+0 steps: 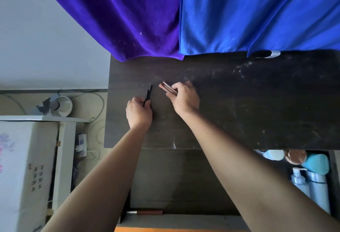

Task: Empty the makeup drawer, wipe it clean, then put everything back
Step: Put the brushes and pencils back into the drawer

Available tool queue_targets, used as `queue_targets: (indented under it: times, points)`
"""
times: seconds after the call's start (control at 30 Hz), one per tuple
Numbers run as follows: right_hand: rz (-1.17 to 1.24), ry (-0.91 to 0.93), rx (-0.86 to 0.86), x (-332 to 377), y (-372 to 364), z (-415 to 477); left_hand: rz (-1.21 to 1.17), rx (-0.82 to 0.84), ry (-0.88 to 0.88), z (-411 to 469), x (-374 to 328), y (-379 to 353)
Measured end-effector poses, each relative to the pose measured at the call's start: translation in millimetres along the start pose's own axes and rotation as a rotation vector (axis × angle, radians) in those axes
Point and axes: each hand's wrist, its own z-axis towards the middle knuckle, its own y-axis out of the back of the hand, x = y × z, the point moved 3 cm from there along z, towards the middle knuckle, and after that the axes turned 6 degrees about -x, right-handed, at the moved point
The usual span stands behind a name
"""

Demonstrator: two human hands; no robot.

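My left hand (139, 111) rests on the dark tabletop (239, 106) with its fingers closed around thin black makeup pencils (149, 93) that point away from me. My right hand (184, 97) lies just to the right, gripping a few pinkish-brown pencils (166, 88) whose tips stick out toward the upper left. Below the table edge the drawer (176, 180) stands pulled out under my forearms. A brown pencil (147, 212) lies along its near wall. At its right end sit silver pump bottles (311, 185), a turquoise container (317, 163) and a copper-lidded jar (294, 157).
A purple cloth (117, 16) and a blue cloth (257, 11) hang over the table's far edge. Left of the table stand a white cabinet (27, 173), a small white fan (60, 105) and cables with a power strip (81, 143) on the floor.
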Motion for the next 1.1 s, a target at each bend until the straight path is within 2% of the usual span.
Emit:
queue_targets:
  times: [0.3, 0.4, 0.5, 0.77, 0.87, 1.0, 1.1]
  points:
    - [0.005, -0.074, 0.155, -24, 9, -16, 0.268, 0.106, -0.216, -16, 16, 7]
    - [-0.023, -0.030, 0.123, -37, 16, -35, 0.319, 0.150, -0.232, -25, 18, 8]
    - [-0.023, -0.064, 0.121, -48, 23, -53, 0.298, 0.203, -0.205, -34, 25, 10]
    - [0.064, -0.200, 0.090, -92, 55, -99, 0.025, 0.260, -0.055, -76, 46, 30]
    - [0.169, -0.255, 0.041, -104, 70, -128, -0.192, 0.299, -0.038, -106, 40, 41]
    - [0.326, -0.296, 0.019, -119, 89, -182, -0.439, 0.473, 0.045, -151, 45, 32]
    - [0.316, -0.335, 0.030, -139, 97, -220, -0.562, 0.619, 0.150, -186, 55, 17]
